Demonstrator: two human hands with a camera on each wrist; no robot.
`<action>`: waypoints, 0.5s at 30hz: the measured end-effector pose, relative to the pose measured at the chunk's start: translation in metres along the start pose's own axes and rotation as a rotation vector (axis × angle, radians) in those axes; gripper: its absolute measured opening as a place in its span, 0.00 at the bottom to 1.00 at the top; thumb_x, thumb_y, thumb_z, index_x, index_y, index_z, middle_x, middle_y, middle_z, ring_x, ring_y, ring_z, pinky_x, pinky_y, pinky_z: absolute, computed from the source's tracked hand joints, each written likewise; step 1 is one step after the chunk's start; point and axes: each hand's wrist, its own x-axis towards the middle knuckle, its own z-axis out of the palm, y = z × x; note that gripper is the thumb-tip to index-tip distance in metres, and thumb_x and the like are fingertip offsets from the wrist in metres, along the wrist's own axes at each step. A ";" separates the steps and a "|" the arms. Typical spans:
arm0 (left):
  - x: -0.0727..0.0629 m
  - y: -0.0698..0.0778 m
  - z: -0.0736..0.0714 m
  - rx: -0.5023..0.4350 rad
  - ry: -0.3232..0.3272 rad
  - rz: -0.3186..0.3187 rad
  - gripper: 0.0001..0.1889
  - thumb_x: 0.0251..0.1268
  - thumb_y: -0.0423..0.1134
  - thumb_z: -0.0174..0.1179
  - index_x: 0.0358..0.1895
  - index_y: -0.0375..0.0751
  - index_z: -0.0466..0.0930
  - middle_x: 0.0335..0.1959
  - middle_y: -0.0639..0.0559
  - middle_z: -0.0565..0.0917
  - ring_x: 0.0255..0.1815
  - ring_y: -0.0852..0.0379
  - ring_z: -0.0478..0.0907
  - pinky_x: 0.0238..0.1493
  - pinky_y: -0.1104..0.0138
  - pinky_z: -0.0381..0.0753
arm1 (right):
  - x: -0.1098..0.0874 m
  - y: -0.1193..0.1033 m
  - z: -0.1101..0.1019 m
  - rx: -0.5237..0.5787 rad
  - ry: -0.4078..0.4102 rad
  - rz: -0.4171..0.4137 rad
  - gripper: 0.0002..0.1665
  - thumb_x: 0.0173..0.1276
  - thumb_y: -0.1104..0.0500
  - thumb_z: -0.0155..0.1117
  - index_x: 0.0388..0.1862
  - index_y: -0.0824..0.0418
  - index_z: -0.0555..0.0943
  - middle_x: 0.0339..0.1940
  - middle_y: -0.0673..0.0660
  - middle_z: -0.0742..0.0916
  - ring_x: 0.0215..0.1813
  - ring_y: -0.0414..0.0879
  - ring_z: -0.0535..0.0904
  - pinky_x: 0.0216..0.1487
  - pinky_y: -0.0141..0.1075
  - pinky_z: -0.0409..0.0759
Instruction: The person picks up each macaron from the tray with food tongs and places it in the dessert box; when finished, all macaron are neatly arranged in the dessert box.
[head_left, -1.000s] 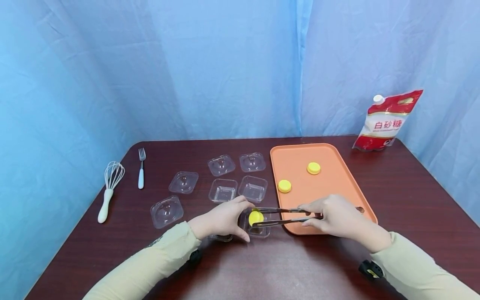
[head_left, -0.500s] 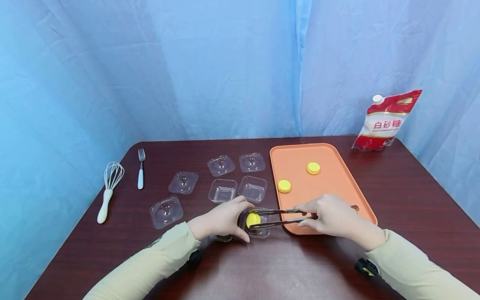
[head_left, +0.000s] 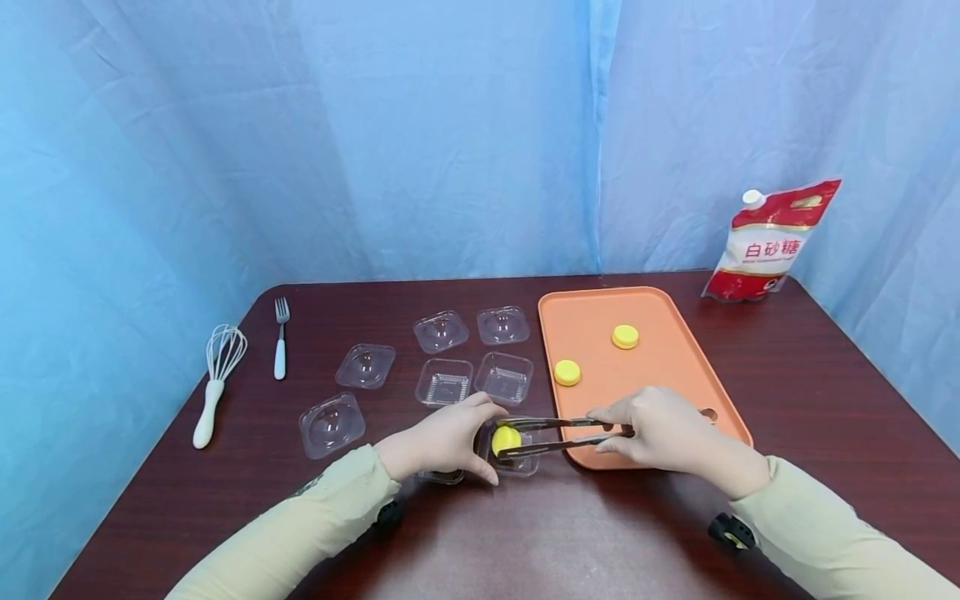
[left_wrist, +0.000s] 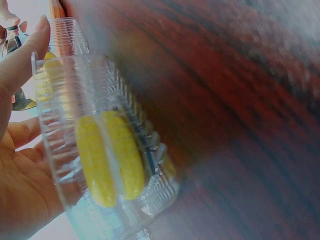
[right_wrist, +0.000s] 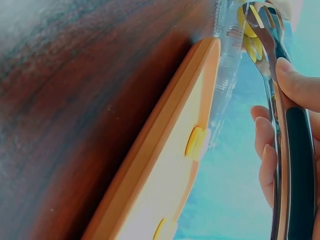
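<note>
In the head view my left hand [head_left: 446,440] holds a clear plastic box [head_left: 523,464] at its left end, thumb on the near side and fingers on the far side. My right hand [head_left: 660,429] grips metal tongs [head_left: 558,422] with dark handles, reaching left over that box. Between their tips sits a yellow macaron [head_left: 506,440]; whether the tips press on it I cannot tell. Another clear box [head_left: 444,477], partly hidden under my left hand, shows in the left wrist view with a macaron [left_wrist: 110,157] with pale filling inside.
An orange tray [head_left: 626,400] bears two yellow macarons [head_left: 625,337]. Clear boxes [head_left: 445,382] and domed lids [head_left: 332,426] lie behind and left. A whisk [head_left: 216,383] and fork [head_left: 281,337] lie far left; a sugar pouch [head_left: 771,242] stands back right.
My right hand has moved slightly left with the tongs, and the macaron between their tips has shifted left and down in the box. My left hand keeps its place.
</note>
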 end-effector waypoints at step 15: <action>-0.001 -0.001 0.000 -0.011 0.013 0.032 0.41 0.36 0.50 0.78 0.57 0.34 0.73 0.48 0.48 0.76 0.49 0.54 0.76 0.56 0.64 0.75 | -0.004 0.004 -0.003 0.017 0.023 0.011 0.21 0.48 0.54 0.78 0.41 0.63 0.87 0.32 0.53 0.89 0.21 0.28 0.64 0.21 0.23 0.61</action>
